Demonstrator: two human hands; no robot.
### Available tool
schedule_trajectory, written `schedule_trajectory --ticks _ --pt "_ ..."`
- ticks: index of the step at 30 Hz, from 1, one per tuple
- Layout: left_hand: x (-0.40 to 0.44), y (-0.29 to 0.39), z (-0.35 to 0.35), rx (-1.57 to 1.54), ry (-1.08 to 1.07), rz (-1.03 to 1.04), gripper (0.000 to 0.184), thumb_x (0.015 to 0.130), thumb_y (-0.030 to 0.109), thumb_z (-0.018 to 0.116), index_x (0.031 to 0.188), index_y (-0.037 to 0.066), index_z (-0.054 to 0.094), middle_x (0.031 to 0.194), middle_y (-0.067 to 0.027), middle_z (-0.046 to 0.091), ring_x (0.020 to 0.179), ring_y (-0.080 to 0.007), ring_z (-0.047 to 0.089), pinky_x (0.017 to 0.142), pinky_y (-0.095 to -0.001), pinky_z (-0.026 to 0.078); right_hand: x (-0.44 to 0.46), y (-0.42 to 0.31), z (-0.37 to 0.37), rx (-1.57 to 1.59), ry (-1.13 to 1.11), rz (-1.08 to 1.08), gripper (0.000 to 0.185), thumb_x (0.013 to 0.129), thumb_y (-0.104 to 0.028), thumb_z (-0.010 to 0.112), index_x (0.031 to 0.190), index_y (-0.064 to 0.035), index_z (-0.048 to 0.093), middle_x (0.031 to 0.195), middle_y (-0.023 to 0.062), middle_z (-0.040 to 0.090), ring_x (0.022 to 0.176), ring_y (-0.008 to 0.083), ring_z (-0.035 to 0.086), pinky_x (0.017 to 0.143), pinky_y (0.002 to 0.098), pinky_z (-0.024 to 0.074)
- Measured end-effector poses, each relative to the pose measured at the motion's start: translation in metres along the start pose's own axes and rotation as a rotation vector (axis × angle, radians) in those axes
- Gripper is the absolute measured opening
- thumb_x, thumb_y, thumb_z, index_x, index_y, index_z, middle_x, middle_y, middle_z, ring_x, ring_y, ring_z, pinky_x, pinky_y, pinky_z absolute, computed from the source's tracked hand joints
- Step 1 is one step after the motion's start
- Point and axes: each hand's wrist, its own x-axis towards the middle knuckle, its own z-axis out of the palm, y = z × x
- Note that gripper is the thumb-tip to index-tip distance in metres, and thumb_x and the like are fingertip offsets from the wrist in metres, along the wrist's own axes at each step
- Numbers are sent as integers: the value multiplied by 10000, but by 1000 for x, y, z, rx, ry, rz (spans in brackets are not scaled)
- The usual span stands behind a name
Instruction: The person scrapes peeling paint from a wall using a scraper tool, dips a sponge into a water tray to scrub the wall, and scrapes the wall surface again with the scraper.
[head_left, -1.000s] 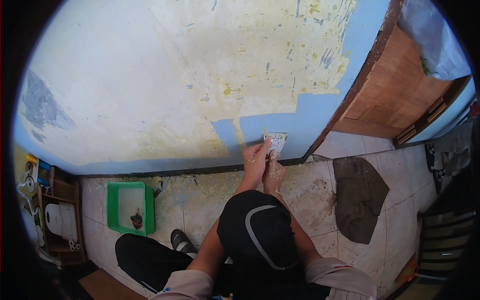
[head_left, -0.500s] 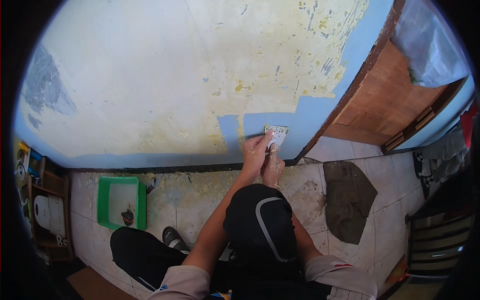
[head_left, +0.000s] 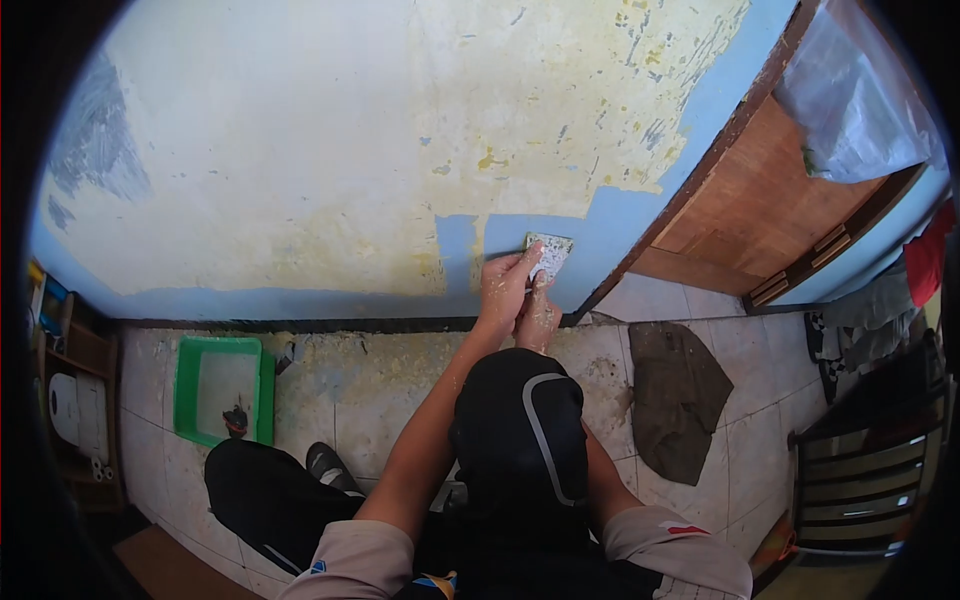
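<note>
A paint scraper (head_left: 552,256) with a flat blade, speckled with paint flakes, lies against the blue part of the wall (head_left: 620,235) low down near the wooden frame. My left hand (head_left: 503,287) is closed on its left side, with the thumb along the blade. Just below, my right hand (head_left: 540,318) is wrapped round the lower end, so the handle is mostly hidden. Above the blade the blue paint ends in a ragged edge, and a pale, scraped surface (head_left: 300,150) spreads up the wall.
A green tray (head_left: 268,400) with a small dark object in it stands on the tiles at left. Paint flakes litter the floor along the wall. A dark cloth (head_left: 678,405) lies at right. Beyond are a wooden panel (head_left: 730,200), a plastic bag (head_left: 850,110) and a slatted rack (head_left: 865,490).
The view has shifted slightly, so floor items sit a little further left and higher. Both hands still grip the scraper at nearly the same place on the wall.
</note>
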Motion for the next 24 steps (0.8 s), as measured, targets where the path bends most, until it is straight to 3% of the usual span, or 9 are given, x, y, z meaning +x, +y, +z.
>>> schedule_trajectory --ticks 9,11,14,18,21,24 --pt "-8 -7 -6 24 81 -61 318 931 249 710 919 -69 710 809 -81 694 660 -126 634 593 -259 518 -10 6 0 24 -10 -119 593 954 -465 642 569 -23 548 533 -2 489 481 86 411 453 285 278" --pt "-4 -6 -4 37 73 -47 323 927 253 715 911 -69 711 804 -79 693 656 -123 630 592 -261 515 -4 7 -3 27 -53 -22 571 960 -464 635 750 66 670 618 43 592 567 97 504 520 282 380" --pt "2 -5 -1 18 78 -8 319 926 245 719 888 -72 711 799 -77 691 660 -110 620 587 -255 508 -2 -3 6 -23 54 -63 553 964 -452 635 825 81 688 668 57 624 595 98 515 540 285 397" --pt "-2 0 4 -36 54 21 309 924 224 720 874 -81 709 781 -80 688 650 -101 611 579 -248 509 -7 -12 5 65 -107 -26 548 966 -450 632 849 83 685 696 57 631 606 98 515 548 290 404" --pt "-2 -6 0 -42 71 10 312 923 225 722 873 -82 710 775 -82 687 641 -106 612 575 -252 512 -7 0 7 26 74 -137 546 965 -456 632 853 75 679 700 49 622 607 100 515 553 285 408" --pt "-1 -4 -6 74 66 -24 303 933 231 707 958 -71 691 880 -112 705 722 -150 669 676 -283 586 -4 -6 -1 5 -66 -31 546 959 -466 636 803 56 674 655 39 605 583 100 500 530 282 394"
